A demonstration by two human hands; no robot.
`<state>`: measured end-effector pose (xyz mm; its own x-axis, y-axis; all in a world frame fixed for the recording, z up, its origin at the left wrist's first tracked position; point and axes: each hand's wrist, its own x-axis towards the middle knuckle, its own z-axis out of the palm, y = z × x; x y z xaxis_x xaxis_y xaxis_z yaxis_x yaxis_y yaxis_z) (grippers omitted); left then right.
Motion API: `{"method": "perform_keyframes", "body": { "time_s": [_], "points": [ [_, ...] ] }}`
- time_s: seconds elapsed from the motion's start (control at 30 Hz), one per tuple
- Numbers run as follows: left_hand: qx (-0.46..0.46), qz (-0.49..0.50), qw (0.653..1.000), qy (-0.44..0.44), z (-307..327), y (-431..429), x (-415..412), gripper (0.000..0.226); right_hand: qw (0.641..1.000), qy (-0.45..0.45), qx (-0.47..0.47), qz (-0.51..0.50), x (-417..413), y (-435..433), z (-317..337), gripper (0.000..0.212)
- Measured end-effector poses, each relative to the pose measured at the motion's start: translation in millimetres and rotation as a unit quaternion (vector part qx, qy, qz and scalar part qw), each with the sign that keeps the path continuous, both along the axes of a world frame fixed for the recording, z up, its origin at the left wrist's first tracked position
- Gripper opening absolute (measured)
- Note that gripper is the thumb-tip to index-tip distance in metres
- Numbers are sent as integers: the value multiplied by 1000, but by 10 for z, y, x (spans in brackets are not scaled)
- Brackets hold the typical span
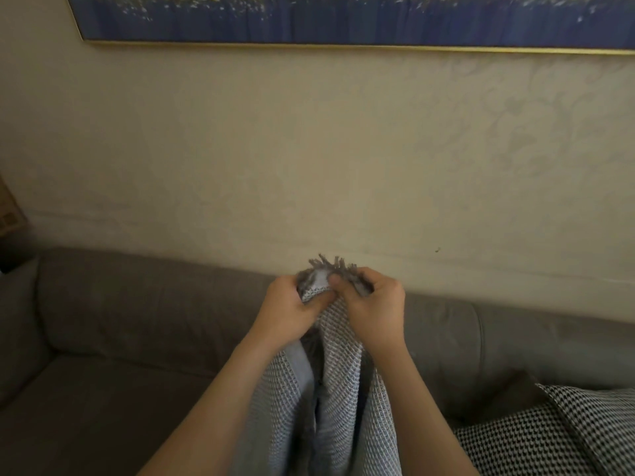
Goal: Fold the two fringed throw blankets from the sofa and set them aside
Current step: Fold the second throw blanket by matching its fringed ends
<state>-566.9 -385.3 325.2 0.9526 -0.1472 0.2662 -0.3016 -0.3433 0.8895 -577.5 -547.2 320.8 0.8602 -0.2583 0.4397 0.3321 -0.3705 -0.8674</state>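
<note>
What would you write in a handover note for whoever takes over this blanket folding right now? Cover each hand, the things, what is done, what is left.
Left hand: grips the fringed top edge of the grey blanket.
Right hand: grips the same edge, close beside.
The blanket hangs from both hands in front of the sofa.
Done: apparently one fold, edges together.
Left: finish folding, set aside; black-and-white textile at right may be the second blanket, cannot tell.

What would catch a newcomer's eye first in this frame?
Both hands, the left hand and right hand, pinch the fringed edge of a grey waffle-knit blanket at centre, held up above the grey sofa. A black-and-white patterned fabric lies at lower right, and a blue gold-framed painting hangs along the top.
</note>
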Motion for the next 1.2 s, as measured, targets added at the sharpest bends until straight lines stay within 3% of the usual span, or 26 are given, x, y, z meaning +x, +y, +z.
{"method": "perform_keyframes", "body": {
  "time_s": [0.13, 0.2, 0.37, 0.57, 0.7, 0.87, 0.97, 1.1, 1.2],
  "points": [
    [21, 70, 993, -91, 254, -20, 161, 6, 999, -5, 22, 41, 75, -78, 78, 8],
    [20, 106, 985, -131, 376, -32, 223, 8, 998, 15, 12, 60, 107, -105, 36, 16],
    [4, 178, 968, -178, 639, 39, 384, 45, 986, 82, -105, 102, 158, -142, -128, 12],
    [-21, 192, 961, -198, 800, 114, 484, 31, 980, 88, -164, 75, 180, -7, -164, 32],
    [-15, 259, 952, -164, 758, 113, 557, 16, 979, 40, -194, -42, 144, 134, -227, 18],
    [-28, 237, 962, -130, 670, 95, 552, 42, 973, -10, -189, 130, 44, 268, -325, 38],
    [-58, 186, 971, -138, 645, 101, 541, 30, 988, 28, -115, 97, 70, 262, -458, 10],
    [-84, 180, 969, -148, 636, 140, 587, 27, 987, 95, -109, 71, 36, 302, -557, 45],
    [-81, 184, 969, -144, 649, 154, 607, 24, 982, 127, -137, 27, 81, 310, -636, 49]
  ]
}}
